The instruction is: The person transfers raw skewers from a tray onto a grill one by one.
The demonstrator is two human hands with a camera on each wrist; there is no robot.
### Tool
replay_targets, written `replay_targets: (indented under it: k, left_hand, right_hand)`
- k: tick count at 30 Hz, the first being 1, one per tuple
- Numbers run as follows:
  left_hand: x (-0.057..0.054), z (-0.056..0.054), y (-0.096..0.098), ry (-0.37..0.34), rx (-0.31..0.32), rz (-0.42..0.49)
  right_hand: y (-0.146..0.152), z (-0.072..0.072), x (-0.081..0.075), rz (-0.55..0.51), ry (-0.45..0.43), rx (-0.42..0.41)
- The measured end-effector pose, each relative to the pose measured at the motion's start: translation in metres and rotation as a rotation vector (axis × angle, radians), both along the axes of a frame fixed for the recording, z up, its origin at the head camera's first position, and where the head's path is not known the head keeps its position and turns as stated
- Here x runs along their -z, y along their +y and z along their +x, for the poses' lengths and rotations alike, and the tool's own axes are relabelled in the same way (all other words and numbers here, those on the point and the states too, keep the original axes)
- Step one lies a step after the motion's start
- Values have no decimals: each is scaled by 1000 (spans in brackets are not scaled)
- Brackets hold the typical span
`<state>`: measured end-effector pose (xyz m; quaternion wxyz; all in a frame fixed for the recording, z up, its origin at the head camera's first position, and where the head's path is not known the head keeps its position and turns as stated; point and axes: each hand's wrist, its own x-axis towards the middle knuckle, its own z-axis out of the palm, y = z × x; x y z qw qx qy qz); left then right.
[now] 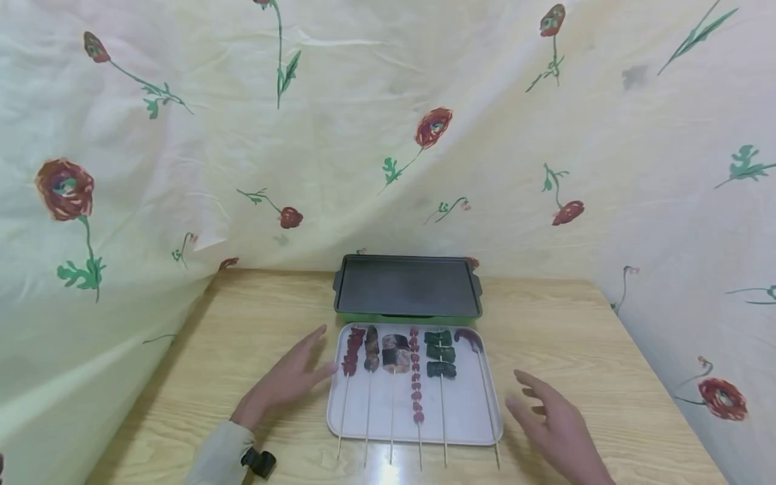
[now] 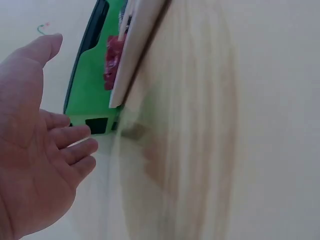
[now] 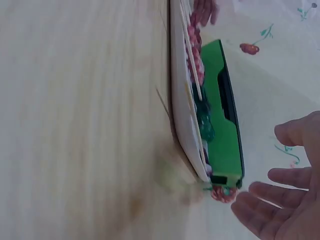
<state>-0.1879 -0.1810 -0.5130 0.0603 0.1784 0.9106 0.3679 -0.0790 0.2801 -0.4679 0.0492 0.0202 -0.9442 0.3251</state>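
Observation:
A white tray (image 1: 376, 417) lies on the table with several food skewers side by side. They carry dark red meat chunks (image 1: 351, 350), brownish pieces (image 1: 372, 350), large slices with dark skin (image 1: 395, 357), small red pieces (image 1: 415, 377), dark green wrapped pieces (image 1: 440, 353) and a curled purplish tentacle-like piece (image 1: 468, 337). My left hand (image 1: 289, 374) is at the tray's left edge, its fingers extended and nothing held. On the other side, my right hand (image 1: 548, 421) hovers by the right edge, holding nothing, fingers relaxed and thumb toward the tray.
Directly behind the tray stands a flat black griddle plate (image 1: 409, 286) on a green base (image 3: 220, 145). The skewers' stick ends jut over the tray's front rim. A flowered cloth (image 1: 339, 148) hangs behind and beside the wooden table (image 1: 267, 303).

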Motion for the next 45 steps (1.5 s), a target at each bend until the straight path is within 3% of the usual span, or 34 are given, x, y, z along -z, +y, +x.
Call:
replay_targets:
  k: [4, 9, 22, 32, 38, 45]
  left_hand:
    - [5, -3, 4, -41, 25, -3]
    - [8, -4, 7, -67, 28, -24]
    - [8, -5, 8, -91, 52, -4]
    - [17, -9, 4, -24, 128, 6]
    - [16, -9, 5, -33, 108, 10]
    - [14, -7, 8, -53, 66, -15]
  right_hand:
    - [-7, 6, 3, -94, -68, 17]
    - [-15, 11, 6, -141, -133, 56]
    - [-17, 15, 13, -104, -285, 96]
    - [-19, 19, 18, -131, -389, 133]
    - [-23, 20, 22, -138, -439, 158]
    - [-24, 24, 27, -173, -439, 177]
